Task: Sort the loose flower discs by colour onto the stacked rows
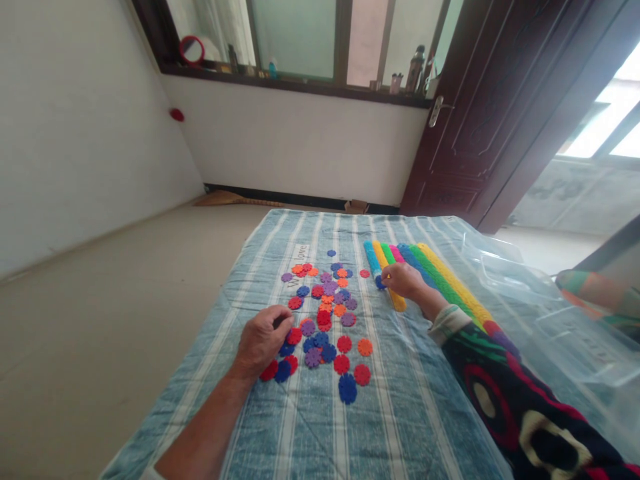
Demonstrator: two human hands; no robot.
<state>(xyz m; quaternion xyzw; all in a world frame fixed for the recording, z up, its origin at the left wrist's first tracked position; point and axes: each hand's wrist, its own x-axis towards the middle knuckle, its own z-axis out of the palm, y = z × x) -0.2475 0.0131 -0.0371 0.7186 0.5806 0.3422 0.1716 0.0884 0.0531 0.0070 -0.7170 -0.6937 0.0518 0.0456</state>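
Observation:
Notched plastic discs (329, 288) in red, orange, purple and blue lie loosely spread over the middle of the striped cloth. At the left edge of this spread is my left hand (265, 337), its fingers curled together beside a red disc (294, 335); whatever they may hold is hidden. My right hand (404, 280) pinches at a dark blue disc (381, 283) at the near end of a light blue row of discs (371, 255). Its wrist crosses over a yellow row (399, 301). Longer green (453, 293) and yellow rows (450, 280) run alongside to the right.
Clear plastic boxes (575, 347) stand on the right of the cloth (410, 413). Beyond the far edge are a wall, a brown door (465, 113) and a window ledge bearing a flask (415, 70) and a red-rimmed mirror (192, 51). Cardboard (356, 207) lies on the floor.

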